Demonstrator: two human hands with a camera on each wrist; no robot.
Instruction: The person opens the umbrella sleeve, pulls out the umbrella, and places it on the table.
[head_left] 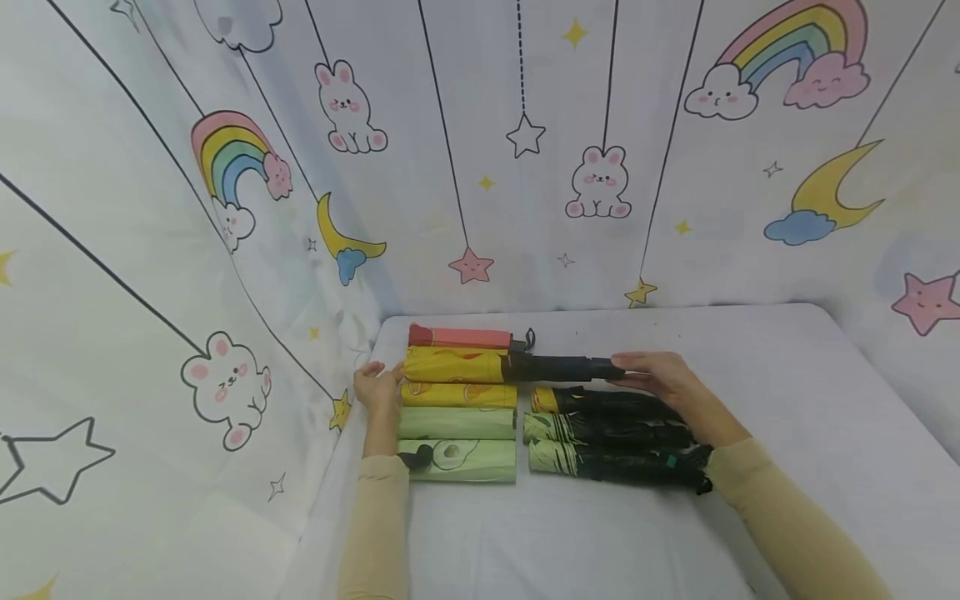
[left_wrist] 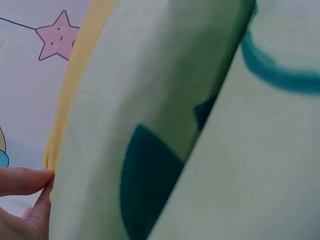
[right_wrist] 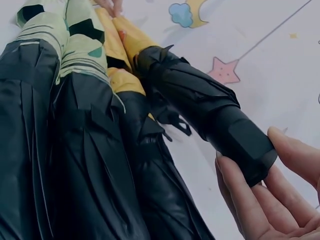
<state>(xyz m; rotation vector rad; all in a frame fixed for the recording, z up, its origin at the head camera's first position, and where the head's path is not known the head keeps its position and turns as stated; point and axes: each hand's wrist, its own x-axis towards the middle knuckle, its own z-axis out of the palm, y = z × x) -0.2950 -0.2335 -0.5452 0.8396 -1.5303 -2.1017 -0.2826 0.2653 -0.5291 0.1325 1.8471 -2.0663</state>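
Observation:
A folded umbrella (head_left: 555, 367) with a black handle lies across between my hands, its left part in a yellow patterned sleeve (head_left: 453, 364). My right hand (head_left: 660, 375) holds the handle end, thumb on one side and fingers on the other. At the sleeve's left end my left hand (head_left: 380, 390) pinches the yellow fabric; the left wrist view shows thumb and fingertip (left_wrist: 42, 180) meeting at its edge. Just in front lie a second yellow sleeve (head_left: 459, 395) and two green sleeves (head_left: 456, 423), one with an avocado print.
Right of the sleeves lie a folded black umbrella with a yellow end (head_left: 615, 403) and two with green striped ends (head_left: 622, 464). A pink-red umbrella (head_left: 465, 337) lies behind, near the back edge of the white table (head_left: 600, 542). Patterned cloth (head_left: 480, 192) hangs at the back and left.

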